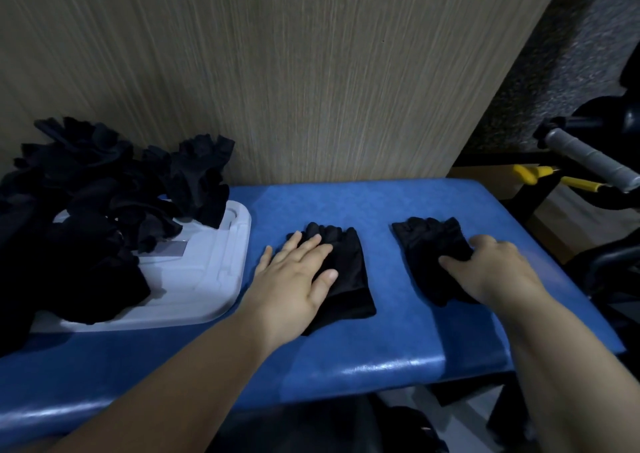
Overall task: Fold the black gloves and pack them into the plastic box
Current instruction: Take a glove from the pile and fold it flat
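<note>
Biggest thing in view is the wood-grain wall panel (311,71) filling the whole back. Butted up against it is a blue padded bench (346,366), a bit shiny along the near edge.

On the left end of the bench there's a messy heap of black gloves (86,210), all crumpled together. It sprawls over a white plastic piece (214,279) with rounded corners. It could be the box or just its lid, honestly can't tell from this angle. Only its right side and near corner stick out from under the heap.

Two single gloves are laid out flat on the blue padding, well apart from each other, fingers pointing toward the wall. The left glove (349,279) sits just beside the white plastic, and the right glove (429,244) is nearer the bench's right end.

The person's left hand (294,279) lies flat on the left glove, fingers straight and spread, pressing it down. The right hand (495,269) has curled fingers and its thumb on the right glove's near right edge, pinching the fabric there.

Off the right side, a grey padded handle (588,161) pokes in, with a yellow bit (530,173) below it.
</note>
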Motion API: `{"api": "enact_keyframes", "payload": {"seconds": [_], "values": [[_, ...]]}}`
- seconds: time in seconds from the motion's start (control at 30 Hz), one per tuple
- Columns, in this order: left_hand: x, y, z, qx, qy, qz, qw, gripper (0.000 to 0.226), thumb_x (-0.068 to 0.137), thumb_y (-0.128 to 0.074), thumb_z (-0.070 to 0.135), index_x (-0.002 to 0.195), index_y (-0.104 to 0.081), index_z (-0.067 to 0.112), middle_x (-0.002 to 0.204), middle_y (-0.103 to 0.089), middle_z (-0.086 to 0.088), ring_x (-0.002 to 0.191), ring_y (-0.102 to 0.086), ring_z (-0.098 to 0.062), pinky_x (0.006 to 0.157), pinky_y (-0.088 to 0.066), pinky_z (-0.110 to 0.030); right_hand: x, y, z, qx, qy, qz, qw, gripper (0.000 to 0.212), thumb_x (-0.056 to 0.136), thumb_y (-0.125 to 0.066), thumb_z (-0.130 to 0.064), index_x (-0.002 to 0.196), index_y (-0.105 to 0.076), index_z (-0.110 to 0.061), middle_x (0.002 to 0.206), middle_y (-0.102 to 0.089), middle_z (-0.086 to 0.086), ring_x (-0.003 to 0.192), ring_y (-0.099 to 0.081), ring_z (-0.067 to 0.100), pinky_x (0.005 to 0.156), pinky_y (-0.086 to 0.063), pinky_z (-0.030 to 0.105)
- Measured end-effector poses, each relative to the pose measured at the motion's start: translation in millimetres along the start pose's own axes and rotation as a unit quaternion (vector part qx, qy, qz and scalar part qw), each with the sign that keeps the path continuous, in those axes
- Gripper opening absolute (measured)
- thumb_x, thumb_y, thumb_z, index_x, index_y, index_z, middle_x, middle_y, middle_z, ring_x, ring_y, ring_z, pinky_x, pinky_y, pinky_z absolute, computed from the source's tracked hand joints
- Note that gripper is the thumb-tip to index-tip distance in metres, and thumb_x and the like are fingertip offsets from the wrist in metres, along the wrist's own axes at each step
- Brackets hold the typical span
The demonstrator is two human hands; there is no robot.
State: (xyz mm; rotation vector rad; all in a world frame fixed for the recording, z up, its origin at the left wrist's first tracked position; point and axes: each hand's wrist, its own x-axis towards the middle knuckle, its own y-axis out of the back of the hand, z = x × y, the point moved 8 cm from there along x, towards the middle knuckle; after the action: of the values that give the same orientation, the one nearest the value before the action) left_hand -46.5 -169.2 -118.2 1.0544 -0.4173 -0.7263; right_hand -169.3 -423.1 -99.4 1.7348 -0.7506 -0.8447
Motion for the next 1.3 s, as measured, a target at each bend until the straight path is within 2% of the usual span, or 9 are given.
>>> {"api": "enact_keyframes", "payload": {"seconds": [0.2,0.53,0.67,0.77,0.87,1.0,1.07,1.17,1.3], "values": [[-7,6,16,-0.021,-0.073,0.011,0.997,0.046,0.101,-0.030,0.046,0.146,-0.032,0.038,0.155,-0.019,0.023,0.140,0.008,0.008,0.120,0.009,-0.036,-10,-9,-25,0.151,0.055,-0.043,0.986,0.025,0.077,-0.076,-0.031,0.088,-0.062,-0.014,0.091,-0.067,0.007,0.078,-0.059,0.020,0.065,-0.048,0.031],[-7,-14,15,0.027,-0.088,-0.067,0.994,0.048,0.101,-0.028,0.048,0.148,-0.023,0.042,0.156,-0.009,0.026,0.141,0.012,0.008,0.118,0.014,-0.038,-33,-25,-66,0.441,0.124,-0.188,0.869,0.021,0.084,-0.071,-0.018,0.105,-0.067,-0.014,0.096,-0.074,0.008,0.088,-0.072,0.024,0.091,-0.054,0.048],[-5,-2,14,-0.075,-0.082,-0.027,0.993,0.039,0.100,-0.037,0.043,0.138,-0.044,0.037,0.147,-0.035,0.025,0.141,-0.008,0.008,0.118,0.006,-0.026,-50,-30,-85,0.531,0.110,-0.282,0.791,0.058,0.074,-0.064,-0.050,0.113,-0.063,-0.007,0.107,-0.071,0.018,0.091,-0.070,0.029,0.088,-0.052,0.045],[-4,13,6,-0.165,-0.029,0.044,0.985,0.024,0.101,-0.041,0.028,0.107,-0.063,0.020,0.109,-0.063,0.015,0.111,-0.045,0.005,0.112,-0.019,-0.020,-60,-34,-97,0.574,0.098,-0.319,0.748,0.056,0.076,-0.054,-0.052,0.115,-0.061,-0.012,0.108,-0.071,0.015,0.073,-0.066,0.018,0.070,-0.050,0.031],[-5,25,-6,-0.184,0.035,0.107,0.976,0.020,0.094,-0.042,0.013,0.081,-0.054,0.004,0.080,-0.056,-0.002,0.084,-0.049,-0.017,0.083,-0.037,-0.025,-61,-36,-100,0.540,0.130,-0.292,0.779,0.027,0.092,-0.054,-0.032,0.110,-0.063,-0.013,0.107,-0.072,0.009,0.077,-0.064,0.015,0.070,-0.050,0.027],[-5,35,-13,-0.144,0.047,0.130,0.980,0.032,0.087,-0.039,0.016,0.056,-0.036,0.026,0.068,-0.044,0.010,0.082,-0.043,-0.017,0.073,-0.029,-0.025,-52,-42,-95,0.413,0.161,-0.198,0.874,0.006,0.094,-0.059,-0.019,0.097,-0.063,-0.022,0.096,-0.068,-0.002,0.076,-0.060,0.009,0.067,-0.047,0.023],[-5,37,-17,-0.178,0.059,0.134,0.973,0.026,0.079,-0.032,0.024,0.054,-0.036,0.019,0.062,-0.043,0.003,0.075,-0.045,-0.023,0.067,-0.032,-0.032,-49,-44,-91,0.358,0.160,-0.168,0.904,0.010,0.088,-0.065,-0.032,0.096,-0.062,-0.026,0.094,-0.068,-0.006,0.077,-0.060,0.009,0.070,-0.048,0.024],[-7,36,-22,-0.239,0.115,0.128,0.956,0.051,0.089,-0.035,0.042,0.066,-0.048,-0.003,0.071,-0.055,-0.016,0.073,-0.051,-0.029,0.071,-0.041,-0.044,-52,-48,-92,0.315,0.164,-0.158,0.921,0.026,0.085,-0.067,-0.043,0.105,-0.059,-0.030,0.094,-0.067,-0.004,0.081,-0.062,0.012,0.070,-0.046,0.024],[-7,32,-21,-0.229,0.129,0.104,0.959,0.058,0.089,-0.056,0.051,0.051,-0.028,0.017,0.041,-0.028,0.009,0.042,-0.029,-0.010,0.049,-0.026,-0.025,-59,-46,-104,0.326,0.200,-0.125,0.915,0.030,0.085,-0.070,-0.033,0.111,-0.054,-0.031,0.079,-0.065,-0.002,0.068,-0.060,0.013,0.064,-0.046,0.025]]}}
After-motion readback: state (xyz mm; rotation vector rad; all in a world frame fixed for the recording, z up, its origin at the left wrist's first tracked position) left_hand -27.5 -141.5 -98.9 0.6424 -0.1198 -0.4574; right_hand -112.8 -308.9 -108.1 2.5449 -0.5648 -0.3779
